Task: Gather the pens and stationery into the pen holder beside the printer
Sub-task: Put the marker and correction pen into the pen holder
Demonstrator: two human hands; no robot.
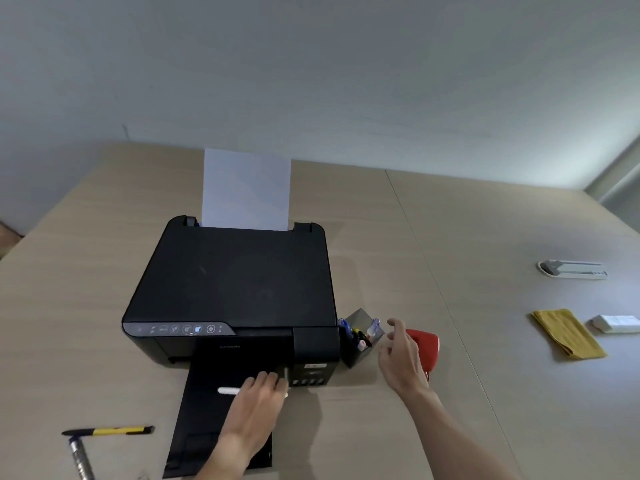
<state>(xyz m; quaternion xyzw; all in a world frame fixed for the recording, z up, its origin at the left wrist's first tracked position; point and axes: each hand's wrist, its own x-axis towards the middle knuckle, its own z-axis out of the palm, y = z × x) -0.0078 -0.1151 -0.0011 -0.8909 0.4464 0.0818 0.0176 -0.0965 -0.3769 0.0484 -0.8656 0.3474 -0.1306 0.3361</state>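
Observation:
A dark pen holder (pixel 360 353) stands against the right side of the black printer (pixel 235 282), with several pens and markers sticking out of it. My right hand (pixel 403 358) hovers just right of the holder, fingers spread, holding nothing. My left hand (pixel 258 393) rests on the printer's output tray, fingers curled over a white pen (pixel 227 390) that lies across the tray. A yellow and black pen (pixel 110 430) and a silver pen (pixel 80 457) lie on the table at the lower left.
A red stapler-like object (pixel 427 348) sits behind my right hand. White paper (pixel 246 190) stands in the printer's rear feed. A yellow cloth (pixel 568 334), a white box (pixel 616 323) and a white power strip (pixel 573 270) lie at the right.

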